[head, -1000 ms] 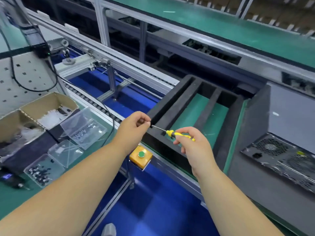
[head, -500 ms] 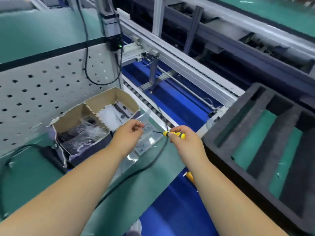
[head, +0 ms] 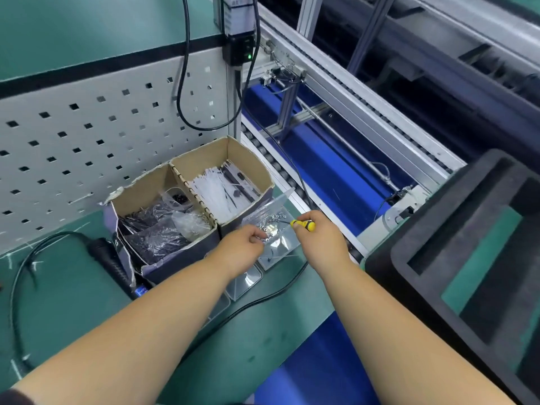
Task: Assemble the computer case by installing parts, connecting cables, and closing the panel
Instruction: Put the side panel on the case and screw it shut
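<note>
A grey pegboard point(head: 102, 135) stands at the back of the green surface point(head: 73, 290), with a black cable point(head: 13, 290) looping along the surface at far left. Just in front of the pegboard sits a divided cardboard box point(head: 187, 200): its left compartment holds dark bagged parts, its right one a heap of white cable ties point(head: 216, 188).

Just right of the box, the left hand point(head: 241, 248) reaches over a clear plastic screw tray point(head: 271, 226) whose lid is tilted up. Its fingers point(head: 258, 236) are curled with the tips drawn together at the small silver screws point(head: 270, 222) lying in the tray; whether a screw is actually pinched between them cannot be told. A second clear tray point(head: 244, 283) lies nearer the person, partly under the left forearm.

The right hand point(head: 320, 239) is just beside the left, over the tray's right edge. Its fingers point(head: 301, 225) are wrapped around the yellow screwdriver point(head: 304, 224); only the handle, with its black band, shows above the thumb, pointing left toward the screws.

Further right run the conveyor rollers point(head: 280, 168) and aluminium rails, then a black foam tray point(head: 438, 238) at the right edge.
</note>
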`<state>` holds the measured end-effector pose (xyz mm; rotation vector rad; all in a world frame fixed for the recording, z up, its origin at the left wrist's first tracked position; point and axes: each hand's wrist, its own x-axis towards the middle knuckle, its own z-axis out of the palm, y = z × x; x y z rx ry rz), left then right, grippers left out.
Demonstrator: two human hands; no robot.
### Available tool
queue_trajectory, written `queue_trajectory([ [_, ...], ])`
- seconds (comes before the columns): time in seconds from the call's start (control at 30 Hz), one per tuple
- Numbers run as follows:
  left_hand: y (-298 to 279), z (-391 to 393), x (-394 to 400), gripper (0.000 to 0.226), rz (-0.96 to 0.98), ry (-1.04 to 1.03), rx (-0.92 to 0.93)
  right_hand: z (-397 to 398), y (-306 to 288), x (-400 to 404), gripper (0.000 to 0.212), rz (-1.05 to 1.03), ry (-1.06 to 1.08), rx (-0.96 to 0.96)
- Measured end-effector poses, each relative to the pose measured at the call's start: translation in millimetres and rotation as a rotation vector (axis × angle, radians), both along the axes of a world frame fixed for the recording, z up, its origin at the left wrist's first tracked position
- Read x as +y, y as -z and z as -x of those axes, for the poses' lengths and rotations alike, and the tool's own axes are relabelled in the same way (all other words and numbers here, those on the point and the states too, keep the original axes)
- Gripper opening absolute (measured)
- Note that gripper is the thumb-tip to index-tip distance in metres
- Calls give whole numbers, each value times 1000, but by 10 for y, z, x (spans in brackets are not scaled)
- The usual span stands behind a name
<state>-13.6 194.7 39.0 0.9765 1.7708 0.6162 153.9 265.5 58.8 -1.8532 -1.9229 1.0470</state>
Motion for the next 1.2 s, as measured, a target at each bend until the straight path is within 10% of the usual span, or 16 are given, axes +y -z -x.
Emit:
queue_trajectory([
  [0.6,56,-79,96,19,50,-98,-87,-147,-141,-68,5,22,67,101],
  [1.2,-294,-666,316,21,23,-416,-785,-783,-875,-491,9,52,250,399],
])
